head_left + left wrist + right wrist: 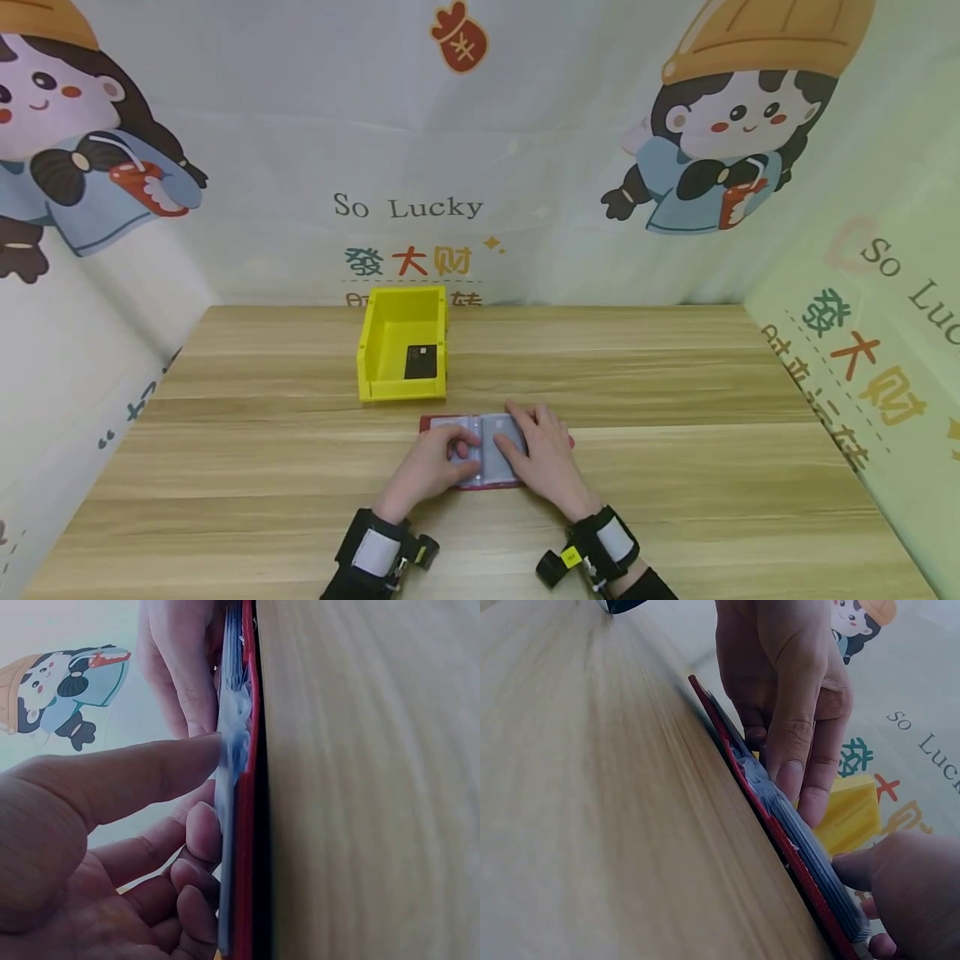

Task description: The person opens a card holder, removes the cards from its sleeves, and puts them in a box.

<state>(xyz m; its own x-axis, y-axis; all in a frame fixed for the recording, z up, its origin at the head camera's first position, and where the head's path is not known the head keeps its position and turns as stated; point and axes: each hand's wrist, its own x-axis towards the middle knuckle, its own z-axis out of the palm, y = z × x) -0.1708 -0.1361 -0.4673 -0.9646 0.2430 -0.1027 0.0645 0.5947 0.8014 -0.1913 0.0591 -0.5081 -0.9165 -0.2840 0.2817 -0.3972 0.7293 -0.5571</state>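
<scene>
Red card holder [495,454], open flat: left hand [431,467] pinches sleeves, right hand [543,454] presses flat-fingered; sleeves may tear if tugged.

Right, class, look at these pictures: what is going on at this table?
A person is working with both hands on an open red card-holder book with clear plastic sleeves, which lies flat on the wooden table. The left hand has its fingers on the left pages, thumb and fingertips at the sleeve edges. The right hand rests flat across the right pages. Behind the book stands a yellow plastic bin, open at the top, with one dark card lying inside.
</scene>
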